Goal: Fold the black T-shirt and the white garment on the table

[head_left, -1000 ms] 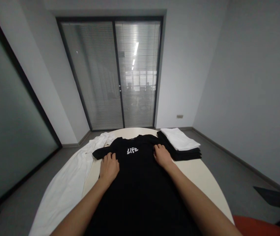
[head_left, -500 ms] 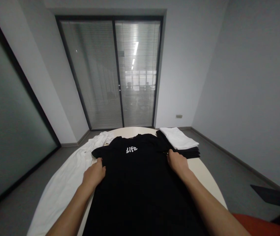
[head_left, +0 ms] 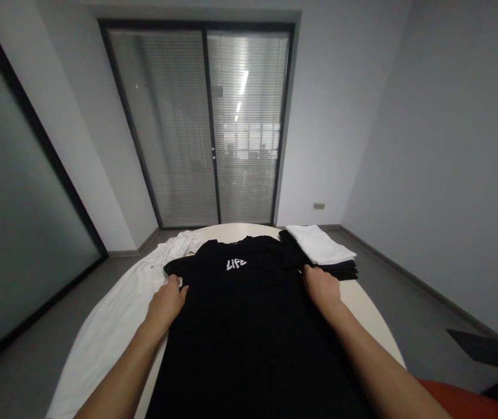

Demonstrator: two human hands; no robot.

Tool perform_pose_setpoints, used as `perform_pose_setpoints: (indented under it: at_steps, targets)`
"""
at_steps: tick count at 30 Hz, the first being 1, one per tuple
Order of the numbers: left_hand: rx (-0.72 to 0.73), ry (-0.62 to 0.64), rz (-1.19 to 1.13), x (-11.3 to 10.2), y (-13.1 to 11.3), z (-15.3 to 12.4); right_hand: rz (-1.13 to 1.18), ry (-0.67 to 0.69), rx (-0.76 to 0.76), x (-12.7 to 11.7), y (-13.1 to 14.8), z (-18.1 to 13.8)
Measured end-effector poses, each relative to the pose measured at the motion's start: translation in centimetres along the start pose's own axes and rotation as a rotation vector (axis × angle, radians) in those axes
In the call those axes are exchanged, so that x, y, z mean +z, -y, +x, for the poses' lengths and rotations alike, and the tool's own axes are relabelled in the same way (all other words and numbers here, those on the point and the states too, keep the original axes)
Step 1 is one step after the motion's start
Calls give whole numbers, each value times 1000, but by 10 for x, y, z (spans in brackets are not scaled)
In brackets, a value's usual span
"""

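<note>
Spread wider apart, left grip (head_left: 165, 304) and right grip (head_left: 324, 288), black T-shirt (head_left: 242, 331) between

The near end of the black shirt (head_left: 249, 337) runs out of the picture, as does that of the white cloth (head_left: 104, 331) at left. The print (head_left: 236, 265) is too blurred to read. Fingertips of the left hand (head_left: 166, 299) and right hand (head_left: 322, 286) are partly hidden, leaving their grip unclear. At near right, a red object (head_left: 454, 398) is cut off.
</note>
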State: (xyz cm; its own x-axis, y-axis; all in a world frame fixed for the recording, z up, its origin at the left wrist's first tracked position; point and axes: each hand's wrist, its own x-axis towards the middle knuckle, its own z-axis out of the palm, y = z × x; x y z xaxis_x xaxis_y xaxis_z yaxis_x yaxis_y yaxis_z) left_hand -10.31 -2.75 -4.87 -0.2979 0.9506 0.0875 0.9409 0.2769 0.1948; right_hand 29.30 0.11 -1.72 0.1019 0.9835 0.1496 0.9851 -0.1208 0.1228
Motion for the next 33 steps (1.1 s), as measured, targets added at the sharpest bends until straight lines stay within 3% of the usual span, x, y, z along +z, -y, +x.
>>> perform_pose_setpoints:
  at_steps: [3, 9, 15, 20, 26, 29, 33]
  targets:
    - [-35, 49, -81, 2, 6, 2, -10, -14, -3, 1, 0, -1]
    - [40, 64, -372, 11, 19, 7, -9, 11, -15, 4, 2, -2]
    - [47, 44, -311, 4, 12, 1, 45, 4, -44, 3, 2, -2]
    - [70, 49, -153, 2, 6, -4, 253, -28, -394, -1, 11, -7]
    - [69, 48, -50, 2, 3, -8, 400, 31, -805, -10, 30, -20]
    - [57, 28, -10, -4, 4, -8, 444, 129, -903, -12, 37, -28]
    - [-1, -9, 40, -13, 10, -4, 451, 274, -892, -3, 38, -38]
